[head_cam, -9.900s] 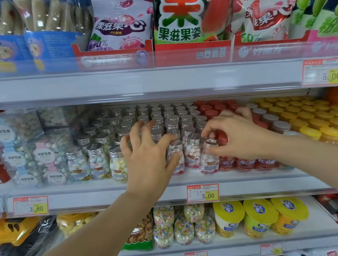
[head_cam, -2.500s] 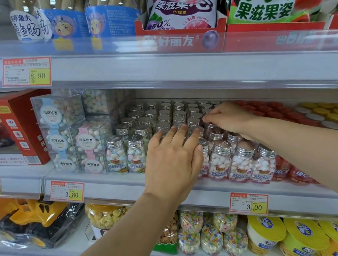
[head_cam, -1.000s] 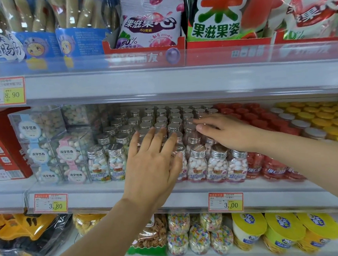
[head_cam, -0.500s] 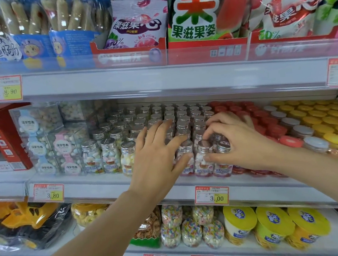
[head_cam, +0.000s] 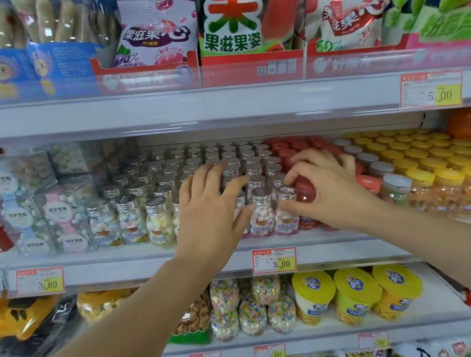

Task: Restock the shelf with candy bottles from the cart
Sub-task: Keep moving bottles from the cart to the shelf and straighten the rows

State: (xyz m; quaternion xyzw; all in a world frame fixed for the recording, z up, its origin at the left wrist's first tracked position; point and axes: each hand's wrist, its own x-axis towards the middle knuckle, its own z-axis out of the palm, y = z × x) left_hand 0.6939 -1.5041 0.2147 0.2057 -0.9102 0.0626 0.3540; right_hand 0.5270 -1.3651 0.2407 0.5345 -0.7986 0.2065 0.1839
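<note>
Came forward off rear caps (head_cam: 228, 150) with right hand (head_cam: 328, 190), pinched a front candy bottle (head_cam: 286, 225) beside red-capped bottles (head_cam: 304, 191), pressed spread left hand (head_cam: 211, 211) flat on neighbouring bottles (head_cam: 261, 215).

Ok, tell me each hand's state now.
Left hand: open, fingers flat against the silver-capped bottles.
Right hand: grip closed on a front-row bottle.

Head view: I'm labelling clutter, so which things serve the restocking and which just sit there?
Job: silver-capped candy bottles, middle shelf, left hand, right hand.
Bystanders: red-capped bottles, yellow-capped jars, snack bags above, yellow-lidded tubs below.
</note>
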